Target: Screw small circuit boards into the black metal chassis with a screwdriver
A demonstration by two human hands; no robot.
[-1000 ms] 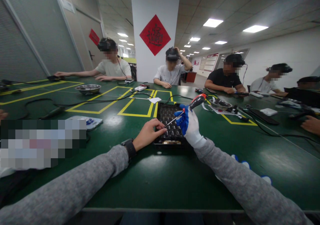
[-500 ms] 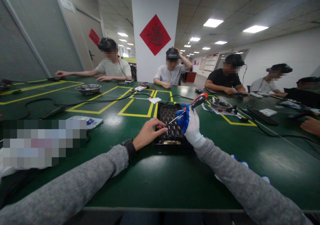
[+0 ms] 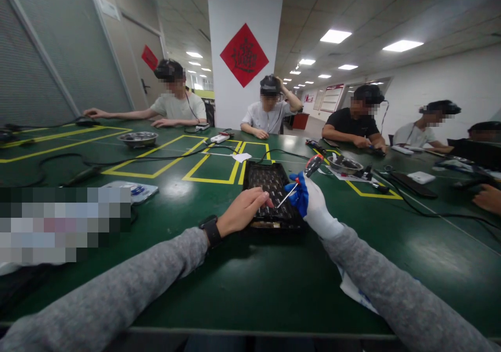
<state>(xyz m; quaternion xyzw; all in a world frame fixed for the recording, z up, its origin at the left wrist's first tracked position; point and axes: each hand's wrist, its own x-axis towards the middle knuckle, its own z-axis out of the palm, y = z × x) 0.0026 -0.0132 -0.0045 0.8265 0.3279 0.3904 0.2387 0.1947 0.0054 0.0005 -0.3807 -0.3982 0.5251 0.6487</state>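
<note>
A black tray (image 3: 270, 176) with rows of small slots lies on the green table in front of me. My left hand (image 3: 243, 210), bare with a dark watch on the wrist, is over the tray's near left part. Its fingers are pressed together, and anything between the fingertips is too small to make out. In a white glove with blue fingers, my right hand (image 3: 309, 200) holds a screwdriver (image 3: 313, 166) with a red and black handle. The metal shaft slants down to the left, its tip over the tray close to my left fingertips.
Metal bowls stand at the back left (image 3: 138, 139) and right (image 3: 344, 164). White paper (image 3: 241, 157) lies behind the tray. Black cables cross the table. A cloth (image 3: 358, 292) lies under my right forearm. Several people sit around the table.
Both my hands have moved slightly right, and the screwdriver tip has come lower and to the right. My left hand now covers more of the tray. More of the cloth shows by my right forearm.
</note>
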